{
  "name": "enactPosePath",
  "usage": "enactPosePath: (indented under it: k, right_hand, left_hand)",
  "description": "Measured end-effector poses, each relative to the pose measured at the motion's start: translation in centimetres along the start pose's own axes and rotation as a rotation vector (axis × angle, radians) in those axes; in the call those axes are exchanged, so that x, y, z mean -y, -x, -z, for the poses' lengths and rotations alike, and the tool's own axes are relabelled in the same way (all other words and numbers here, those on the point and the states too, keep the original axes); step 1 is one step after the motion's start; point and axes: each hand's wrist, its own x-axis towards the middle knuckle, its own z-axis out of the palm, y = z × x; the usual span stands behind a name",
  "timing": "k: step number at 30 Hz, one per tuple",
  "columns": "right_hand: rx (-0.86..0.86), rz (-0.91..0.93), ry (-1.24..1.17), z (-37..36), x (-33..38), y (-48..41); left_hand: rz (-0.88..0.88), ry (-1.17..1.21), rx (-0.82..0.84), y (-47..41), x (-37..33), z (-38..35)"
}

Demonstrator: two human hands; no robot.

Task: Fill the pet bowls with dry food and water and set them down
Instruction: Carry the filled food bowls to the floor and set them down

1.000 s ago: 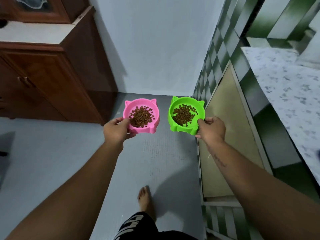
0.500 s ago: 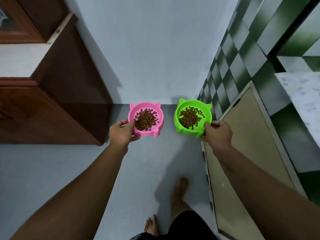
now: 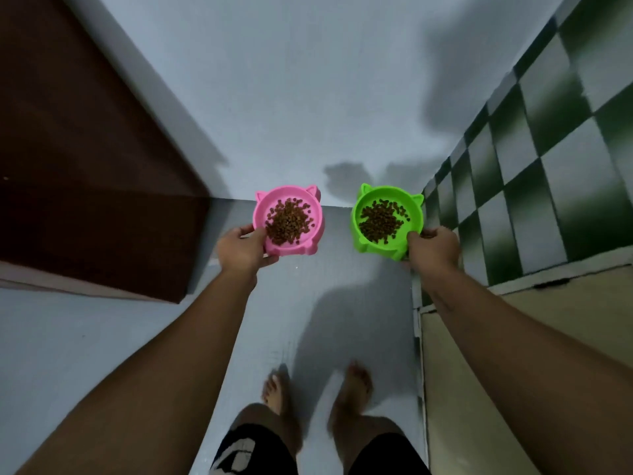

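Observation:
My left hand (image 3: 244,249) grips the near rim of a pink cat-eared bowl (image 3: 315,231) that holds a heap of brown dry food (image 3: 288,220). My right hand (image 3: 432,247) grips the near right rim of a green cat-eared bowl (image 3: 358,223), also holding brown dry food (image 3: 380,220). Both bowls are held level in the air, side by side with a gap between them, above the pale floor (image 3: 342,269) and close to the wall ahead.
A dark wooden cabinet (image 3: 89,186) stands on the left, down to the floor. A green-and-white checkered tiled wall (image 3: 534,173) and a beige panel (image 3: 496,354) run along the right. A plain pale wall (image 3: 308,97) closes the passage ahead. My bare feet (image 3: 356,382) are below.
I have walked forward towards the end wall with both bowls held out. The cabinet and tiled wall have slid closer and the bowls stay level in my hands.

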Motion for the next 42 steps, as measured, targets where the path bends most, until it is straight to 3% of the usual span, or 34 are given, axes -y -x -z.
enactPosePath:
  k: [5,16,23,28,42]
  right_hand:
    - [0.014,-0.058,0.004,-7.3,-4.5,-8.3]
    - [0.066,-0.122,-0.050,-28.2,-20.9,-28.9]
    - [0.021,-0.104,-0.040,-38.0,-32.9,-41.1]
    - [-0.006,-0.084,0.123,-38.5,-30.3,-37.6]
    - [0.003,-0.062,0.214,-41.3,-33.9,-42.0]
  left_hand:
    - [0.038,-0.056,-0.020,-10.8,4.0,-4.7]
    - [0.074,-0.155,-0.039,-34.6,20.3,-14.7]
    - [0.093,-0.173,-0.001,-43.2,28.6,-20.0]
    - [0.080,-0.209,-0.014,-45.6,31.5,-21.7]
    - [0.057,-0.251,-0.072,-49.1,33.5,-23.8]
